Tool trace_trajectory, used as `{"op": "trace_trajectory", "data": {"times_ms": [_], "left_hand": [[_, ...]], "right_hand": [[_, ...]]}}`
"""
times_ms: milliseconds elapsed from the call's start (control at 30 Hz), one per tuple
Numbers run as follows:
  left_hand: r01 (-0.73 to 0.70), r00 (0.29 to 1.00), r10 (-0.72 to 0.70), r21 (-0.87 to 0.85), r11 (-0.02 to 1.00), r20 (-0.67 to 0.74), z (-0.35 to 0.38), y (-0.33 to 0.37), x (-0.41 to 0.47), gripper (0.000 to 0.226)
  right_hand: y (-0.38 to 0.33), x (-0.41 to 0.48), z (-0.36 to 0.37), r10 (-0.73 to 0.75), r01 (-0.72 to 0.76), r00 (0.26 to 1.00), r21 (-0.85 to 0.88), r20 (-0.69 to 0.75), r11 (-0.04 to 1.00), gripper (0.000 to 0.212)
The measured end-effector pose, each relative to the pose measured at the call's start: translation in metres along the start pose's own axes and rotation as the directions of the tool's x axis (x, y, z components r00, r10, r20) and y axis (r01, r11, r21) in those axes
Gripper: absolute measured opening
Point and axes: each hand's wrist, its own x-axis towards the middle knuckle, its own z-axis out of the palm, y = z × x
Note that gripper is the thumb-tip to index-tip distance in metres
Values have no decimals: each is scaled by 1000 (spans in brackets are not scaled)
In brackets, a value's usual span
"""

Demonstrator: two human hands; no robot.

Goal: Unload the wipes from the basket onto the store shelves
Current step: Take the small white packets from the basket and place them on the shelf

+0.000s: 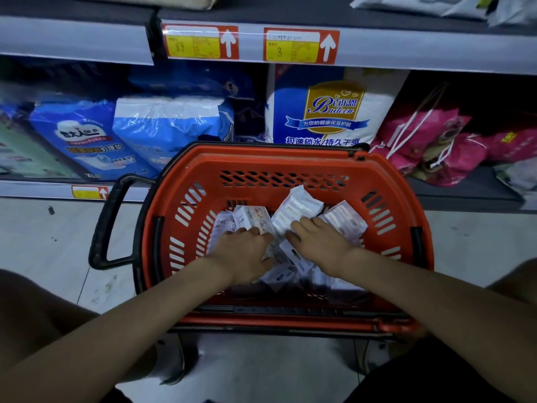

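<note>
An orange plastic basket (pixel 261 167) with a black handle (pixel 107 228) stands on the floor in front of the shelves. Several small white wipe packs (pixel 345 219) lie loose in its bottom. Both my hands reach down into it. My left hand (pixel 241 251) lies palm down on the packs at the left, fingers curled over one pack (pixel 252 216). My right hand (pixel 316 242) rests on a tilted white pack (pixel 299 205) in the middle, fingers around its lower edge. Whether either pack is lifted is unclear.
The low shelf (pixel 465 190) behind the basket holds blue pad packs (pixel 87 135), a large white and blue pack (pixel 325 112) and pink bags (pixel 430 144). An upper shelf edge (pixel 406 48) carries red and yellow price tags. My knees flank the basket on a pale tiled floor (pixel 43 228).
</note>
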Motion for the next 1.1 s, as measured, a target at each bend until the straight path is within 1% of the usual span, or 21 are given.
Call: {"op": "trace_trajectory", "data": {"times_ms": [67,133,167,233,300,333,367,433,467,500,533,567,600,633,700,800,867,900,967,1033,1100], "left_hand": [[17,1000,-17,-11,1000,1,-1,-2,-1,59],[33,999,-33,-50,998,-14,-4,-5,-2,59],[40,999,-43,-87,995,-32,-5,-7,-2,59],[52,995,-67,-177,983,-77,-9,-11,-3,58],[64,988,-101,-286,956,-115,-13,-15,-3,54],[67,985,-119,-361,930,-126,-16,-17,-4,51],[65,982,-137,-445,893,-132,-20,-18,-4,48],[50,967,-189,-604,796,-168,-26,-22,-6,35],[38,957,-225,-684,729,-186,-29,-23,-7,26],[24,947,-260,-761,648,-191,-32,-24,-7,20],[19,937,-299,-830,558,-180,-34,-25,-7,20],[27,932,-331,-884,468,-147,-36,-24,-8,20],[39,926,-360,-923,382,-110,-38,-23,-8,24],[55,921,-384,-952,300,-68,-40,-22,-9,31],[96,918,-396,-987,130,37,-42,-19,-10,42],[129,934,-315,-982,-134,166,-47,-13,-17,50],[87,956,-242,-946,-313,168,-52,-8,-23,47],[65,966,-207,-924,-376,152,-55,-7,-25,46],[36,981,-156,-902,-431,114,-61,-5,-29,45],[11,983,-159,-897,-441,90,-66,-5,-33,33],[-29,978,-195,-885,-465,70,-68,-5,-36,20]], "right_hand": [[4,-4,-7,24,-19,996,57,-82,998,81],[12,-11,-21,87,-75,992,127,-89,989,83],[17,-14,-29,118,-100,989,177,-94,979,80],[27,-23,-43,186,-148,978,324,-89,934,71],[39,-35,-52,263,-173,956,475,-129,863,74],[47,-42,-56,324,-184,934,573,-152,799,79],[53,-49,-63,403,-191,901,684,-163,704,83],[66,-66,-73,555,-174,820,860,-143,480,83],[70,-75,-78,604,-147,789,922,-110,359,79],[72,-83,-82,626,-91,777,972,-67,216,74],[73,-91,-86,625,-14,780,998,-31,66,70],[71,-99,-90,613,58,790,996,-9,-60,68],[70,-105,-94,604,119,797,982,-6,-147,68],[68,-110,-97,594,168,804,964,-14,-205,70],[65,-117,-104,568,257,822,916,-41,-307,72],[60,-120,-111,531,357,843,827,-84,-435,76],[57,-121,-115,520,403,848,760,-100,-510,77],[56,-121,-116,514,421,851,729,-112,-539,76],[55,-119,-117,504,442,855,681,-122,-584,72],[56,-117,-116,505,434,858,661,-95,-612,68],[58,-115,-112,504,421,861,653,-70,-629,77]]}}
